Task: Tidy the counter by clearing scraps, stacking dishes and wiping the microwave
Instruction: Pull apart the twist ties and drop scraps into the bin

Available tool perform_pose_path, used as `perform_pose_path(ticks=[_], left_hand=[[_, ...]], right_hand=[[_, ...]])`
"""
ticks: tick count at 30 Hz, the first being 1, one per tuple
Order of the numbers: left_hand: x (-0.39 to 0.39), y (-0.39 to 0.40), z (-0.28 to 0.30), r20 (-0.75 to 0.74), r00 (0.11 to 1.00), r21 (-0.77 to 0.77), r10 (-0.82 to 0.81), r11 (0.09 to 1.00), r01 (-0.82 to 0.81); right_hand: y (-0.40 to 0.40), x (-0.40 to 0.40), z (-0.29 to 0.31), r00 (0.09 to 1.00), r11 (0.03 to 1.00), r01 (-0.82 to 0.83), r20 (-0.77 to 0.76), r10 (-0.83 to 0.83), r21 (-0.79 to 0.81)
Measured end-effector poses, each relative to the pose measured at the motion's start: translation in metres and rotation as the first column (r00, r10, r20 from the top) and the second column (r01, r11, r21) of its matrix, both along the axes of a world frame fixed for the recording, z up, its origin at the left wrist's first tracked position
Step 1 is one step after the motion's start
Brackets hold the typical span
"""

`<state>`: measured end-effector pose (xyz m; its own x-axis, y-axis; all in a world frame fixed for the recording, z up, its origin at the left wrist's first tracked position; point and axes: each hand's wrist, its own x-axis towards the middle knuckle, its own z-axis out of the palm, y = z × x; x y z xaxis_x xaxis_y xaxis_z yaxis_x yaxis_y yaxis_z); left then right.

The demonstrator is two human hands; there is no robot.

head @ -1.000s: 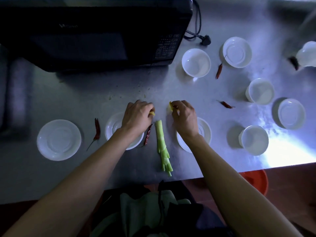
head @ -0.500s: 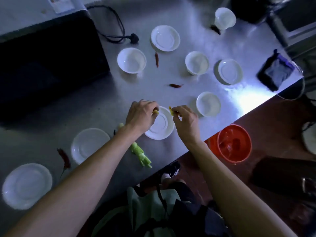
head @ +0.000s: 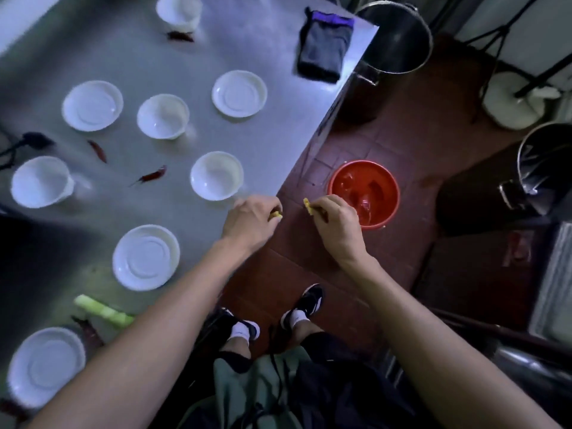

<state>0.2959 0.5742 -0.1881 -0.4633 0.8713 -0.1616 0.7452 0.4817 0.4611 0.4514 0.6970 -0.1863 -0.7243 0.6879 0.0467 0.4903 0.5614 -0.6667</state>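
Observation:
My left hand [head: 251,220] is shut on a small yellow scrap [head: 276,215] right at the steel counter's [head: 278,119] front edge. My right hand [head: 335,222] pinches another yellow scrap [head: 307,205] over the floor, just left of the red bucket [head: 364,193]. White saucers [head: 146,257] and bowls [head: 216,175] are spread over the counter. A green vegetable stalk [head: 103,311] lies near the lower left. Dried red chilies [head: 151,176] lie between the dishes. The microwave is out of view.
A folded dark cloth [head: 325,51] lies at the counter's far corner. Metal pots [head: 399,35] stand on the red tiled floor beyond the corner and at the right [head: 548,168]. My shoes [head: 305,305] stand just below the counter edge. A black plug [head: 34,140] lies at the left.
The view has swung right, away from the microwave. Both hands have carried their yellow scraps off the counter's middle to its edge, the right one now beside the red bucket.

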Motion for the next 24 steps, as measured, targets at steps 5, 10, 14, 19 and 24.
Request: perform_pose_path(ticks=[5, 10, 14, 19, 24], left_hand=[[0.054, 0.082, -0.004, -0.049, 0.985, -0.052, -0.164, 0.985, 0.162], [0.1, 0.141, -0.008, -0.053, 0.961, -0.062, -0.272, 0.961, 0.268], [0.117, 0.173, -0.015, -0.042, 0.945, -0.054, -0.326, 0.945, 0.324], [0.118, 0.208, -0.031, -0.019, 0.93, -0.086, -0.367, 0.927, 0.364], [0.103, 0.247, -0.055, 0.023, 0.922, -0.098, -0.388, 0.916, 0.388]], right_hand=[[0.066, 0.076, -0.011, 0.988, 0.988, 0.151, 0.027, -0.151, 0.024], [0.104, 0.137, -0.02, 0.956, 0.958, 0.284, 0.073, -0.285, 0.029], [0.12, 0.161, -0.027, 0.943, 0.946, 0.324, 0.087, -0.323, 0.002], [0.14, 0.168, -0.035, 0.938, 0.945, 0.328, 0.124, -0.324, -0.01], [0.176, 0.155, -0.049, 0.934, 0.951, 0.307, 0.199, -0.296, -0.029]])
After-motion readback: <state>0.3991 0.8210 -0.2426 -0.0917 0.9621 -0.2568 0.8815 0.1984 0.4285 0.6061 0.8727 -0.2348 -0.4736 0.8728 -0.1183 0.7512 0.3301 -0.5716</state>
